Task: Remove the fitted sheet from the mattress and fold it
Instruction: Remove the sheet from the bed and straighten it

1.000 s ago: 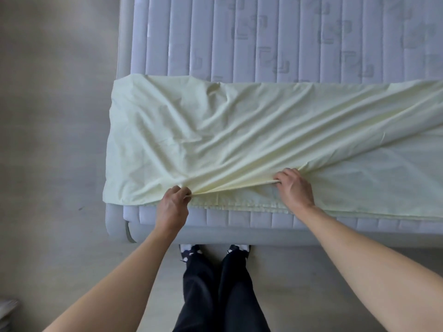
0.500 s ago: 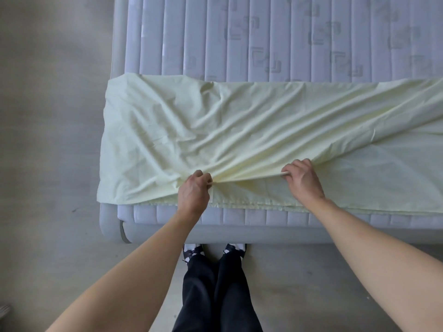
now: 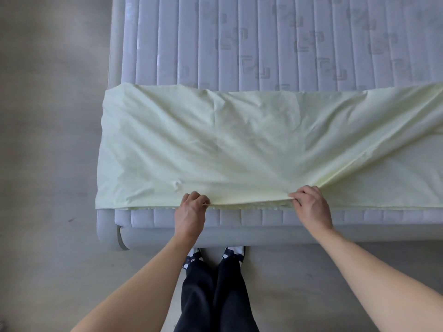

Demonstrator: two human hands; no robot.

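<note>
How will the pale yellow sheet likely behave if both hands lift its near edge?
The sheet is probably floppy: it wrinkles toward each grip of the left hand and right hand. It likely sags between them, and seems light, since pinches alone raise its edge off the mattress.

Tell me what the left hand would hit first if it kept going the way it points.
The left hand points up the bed, so it would first meet the sheet it already pinches.
</note>
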